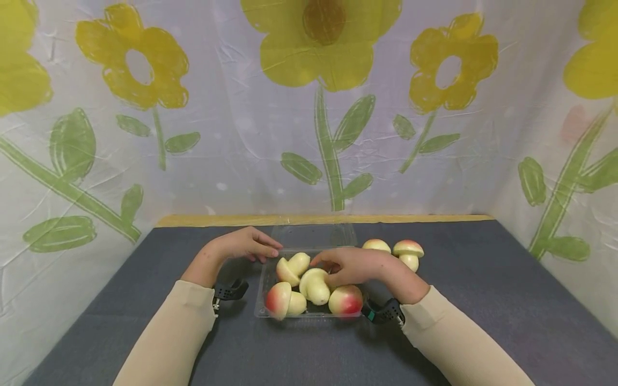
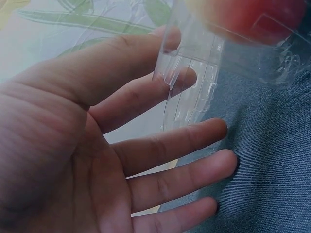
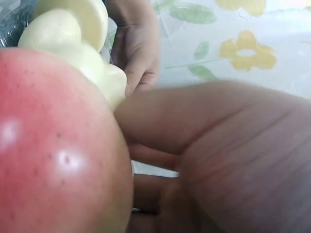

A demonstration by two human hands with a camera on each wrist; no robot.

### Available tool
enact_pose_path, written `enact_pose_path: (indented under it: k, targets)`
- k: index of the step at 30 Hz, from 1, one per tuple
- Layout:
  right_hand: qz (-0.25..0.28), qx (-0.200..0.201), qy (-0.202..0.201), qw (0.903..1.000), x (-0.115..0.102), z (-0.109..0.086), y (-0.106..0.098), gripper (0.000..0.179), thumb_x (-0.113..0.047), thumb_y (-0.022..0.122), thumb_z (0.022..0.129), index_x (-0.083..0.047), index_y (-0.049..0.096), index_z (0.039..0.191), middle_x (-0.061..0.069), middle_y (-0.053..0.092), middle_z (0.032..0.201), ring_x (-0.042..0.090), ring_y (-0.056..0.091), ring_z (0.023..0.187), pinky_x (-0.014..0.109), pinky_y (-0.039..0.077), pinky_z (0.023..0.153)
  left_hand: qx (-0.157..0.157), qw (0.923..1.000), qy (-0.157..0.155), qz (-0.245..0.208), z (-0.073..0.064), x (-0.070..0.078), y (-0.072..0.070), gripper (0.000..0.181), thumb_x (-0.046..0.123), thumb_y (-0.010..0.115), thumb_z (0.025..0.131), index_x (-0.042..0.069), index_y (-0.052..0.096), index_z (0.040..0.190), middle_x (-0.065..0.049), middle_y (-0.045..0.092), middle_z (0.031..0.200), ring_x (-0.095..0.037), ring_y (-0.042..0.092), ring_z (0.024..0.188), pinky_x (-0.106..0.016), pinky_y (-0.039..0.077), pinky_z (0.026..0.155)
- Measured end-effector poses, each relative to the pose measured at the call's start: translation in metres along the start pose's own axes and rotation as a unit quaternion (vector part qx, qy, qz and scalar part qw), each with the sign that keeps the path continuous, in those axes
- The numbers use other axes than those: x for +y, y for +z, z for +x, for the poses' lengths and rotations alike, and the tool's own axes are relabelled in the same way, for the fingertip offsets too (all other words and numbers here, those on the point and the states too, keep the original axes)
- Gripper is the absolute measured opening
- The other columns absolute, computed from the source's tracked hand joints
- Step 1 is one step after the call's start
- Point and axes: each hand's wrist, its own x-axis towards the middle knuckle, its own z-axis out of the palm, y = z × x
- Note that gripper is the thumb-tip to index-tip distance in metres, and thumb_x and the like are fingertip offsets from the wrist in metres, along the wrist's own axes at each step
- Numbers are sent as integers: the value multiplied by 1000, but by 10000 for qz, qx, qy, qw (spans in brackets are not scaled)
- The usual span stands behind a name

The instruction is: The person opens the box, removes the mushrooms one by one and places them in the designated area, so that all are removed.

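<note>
A clear plastic box (image 1: 260,308), its lid (image 1: 314,236) folded back, holds several cream toy mushrooms with red-blushed caps. My left hand (image 1: 246,245) is at the box's far left corner; in the left wrist view its fingers (image 2: 170,177) are spread, with thumb and forefinger against the clear wall. Over the box, my right hand (image 1: 354,265) has curled fingers and holds the middle mushroom (image 1: 317,289) by its cap, thumb at the right side. Close in the right wrist view, another mushroom's red cap (image 3: 58,141) hides part of the curled fingers.
Two more mushrooms lie outside the box, behind the right forearm: one at the back (image 1: 376,245), partly hidden, and one farther right (image 1: 409,254). The dark cloth-covered table (image 1: 483,300) ends at a hanging sheet (image 1: 217,177) painted with yellow flowers.
</note>
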Motion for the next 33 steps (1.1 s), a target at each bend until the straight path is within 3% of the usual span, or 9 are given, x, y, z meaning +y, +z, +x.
enact_pose_path:
  k: [5,14,20,28,30,33]
  targets:
    - [156,-305,-100,9994,-1,0,2,44,-19,58,103,-15,55,147,-4,61,130,12,60,112,35,48,97,-3,10000,39,-12,-1,0,1,40,32,70,100,12,70,135,-2,72,119,-20,68,96,-42,54,87]
    - [-119,-73,-108,9998,-4,0,2,45,-13,63,93,-20,63,137,-10,65,107,10,61,94,34,50,82,3,9999,75,-77,-2,2,0,40,31,70,100,11,70,135,-2,73,118,-20,69,96,-43,54,86]
    - [20,47,-335,9994,-5,-4,-2,42,-12,66,89,-16,65,131,-9,65,107,11,62,94,34,51,84,-6,10000,98,-19,-2,1,0,42,31,70,100,8,69,136,-5,73,116,-21,68,95,-43,54,87]
    - [574,360,-556,9961,-6,-17,-17,39,-9,65,89,-11,64,128,-4,67,115,14,66,106,35,52,93,35,10000,43,10,-8,2,1,43,31,69,101,8,68,136,-7,71,121,-19,66,94,-45,53,89]
    - [802,463,-555,9942,-2,-21,-20,31,-9,64,92,-10,65,123,-2,68,111,16,66,101,37,53,89,69,10000,67,26,-7,2,4,42,32,68,101,9,69,136,-5,70,122,-20,66,94,-44,52,88]
    - [1070,642,-532,9908,3,-28,-23,19,-7,62,98,-7,68,115,3,70,107,21,66,98,41,53,85,175,9997,161,72,-7,0,10,43,35,68,101,10,69,136,-4,71,111,-21,62,89,-40,50,79]
